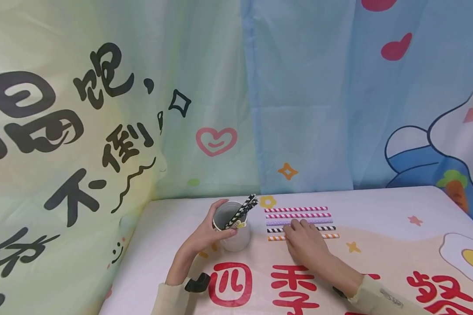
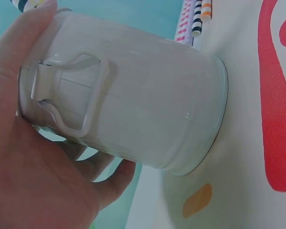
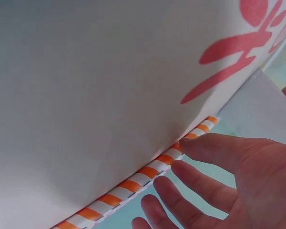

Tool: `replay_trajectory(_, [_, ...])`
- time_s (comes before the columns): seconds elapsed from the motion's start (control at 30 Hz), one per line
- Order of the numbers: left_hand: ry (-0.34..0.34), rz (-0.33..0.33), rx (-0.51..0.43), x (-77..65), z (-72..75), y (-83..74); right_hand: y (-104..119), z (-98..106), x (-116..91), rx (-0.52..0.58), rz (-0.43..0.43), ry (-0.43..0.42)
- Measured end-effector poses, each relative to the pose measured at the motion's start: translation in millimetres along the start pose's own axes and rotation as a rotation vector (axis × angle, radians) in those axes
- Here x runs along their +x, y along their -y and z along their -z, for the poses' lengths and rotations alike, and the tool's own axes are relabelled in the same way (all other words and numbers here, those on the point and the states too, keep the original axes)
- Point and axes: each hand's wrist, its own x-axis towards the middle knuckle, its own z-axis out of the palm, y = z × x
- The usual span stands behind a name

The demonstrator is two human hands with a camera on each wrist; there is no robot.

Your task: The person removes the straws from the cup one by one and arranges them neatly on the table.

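My left hand (image 1: 214, 232) grips a white cup-like pail (image 2: 133, 95) with a wire handle folded against its side. Several paper straws (image 1: 240, 213) lean in it, black-and-white ones and some with yellow. My right hand (image 1: 305, 240) is over a row of striped paper straws lying on the table. Its fingers reach across the purple straw (image 1: 323, 222) and the black-and-white straw (image 1: 326, 228). In the right wrist view the thumb touches the orange-and-white straw (image 3: 131, 185), with the other fingers loosely spread beside it. Two pink-and-white straws (image 1: 295, 209) lie farther back.
The table has a printed cloth (image 1: 362, 223) with red characters, a fried egg (image 1: 471, 256) and small stars. Behind it hangs a printed curtain (image 1: 299, 96). At the left, another printed curtain (image 1: 134, 183) comes up to the table's edge.
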Motion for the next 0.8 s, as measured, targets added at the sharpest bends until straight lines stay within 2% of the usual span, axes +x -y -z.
replay_trajectory(0.3, [-0.003, 0.011, 0.002, -0.6, -0.8, -0.2, 2.2, 10.9, -0.7, 0.05, -0.02, -0.012])
replay_trajectory(0.57, [-0.031, 0.027, 0.025, -2.3, -2.9, -1.3, 5.9, 19.5, -7.8, 0.063, 0.023, -0.048])
replay_trajectory(0.7, [-0.034, 0.038, 0.02, -3.1, -3.6, -3.0, 9.0, 22.2, -10.4, 0.174, -0.003, -0.043])
replay_trajectory(0.8, [-0.03, 0.038, 0.014, -2.3, -3.2, -3.1, 13.4, 26.5, -9.4, 0.337, -0.058, -0.002])
